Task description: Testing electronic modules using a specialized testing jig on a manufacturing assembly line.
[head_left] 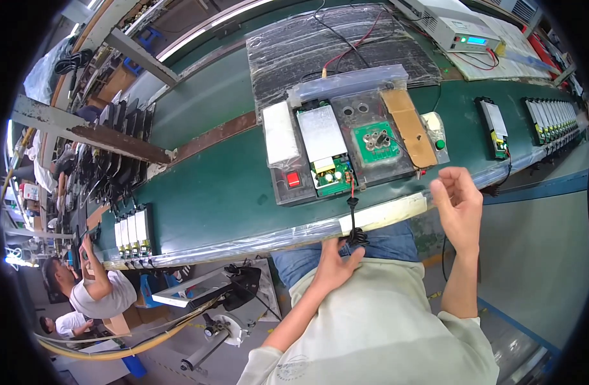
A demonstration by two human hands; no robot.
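Note:
In the test fixture (293, 195) lies a power supply board (333, 183) with a silver cover plate, in a black case. Its black cable (356, 236), coiled and tied, hangs over the bench's front edge. My left hand (333, 264) is just below that edge, beside the cable coil, thumb spread from the fingers; the fingertips are partly hidden. My right hand (460, 204) is raised off the fixture's right front corner, fingers curved and apart from the thumb, with nothing visible in it. Near it are a green button (440, 145) and a brown strip (410, 128).
A similar unit (495, 128) lies on the right, with a row of several more (552, 120) beyond. Several units (134, 231) stand at left. A bench meter (469, 40) sits at the back right. A co-worker (105, 292) is at the far left.

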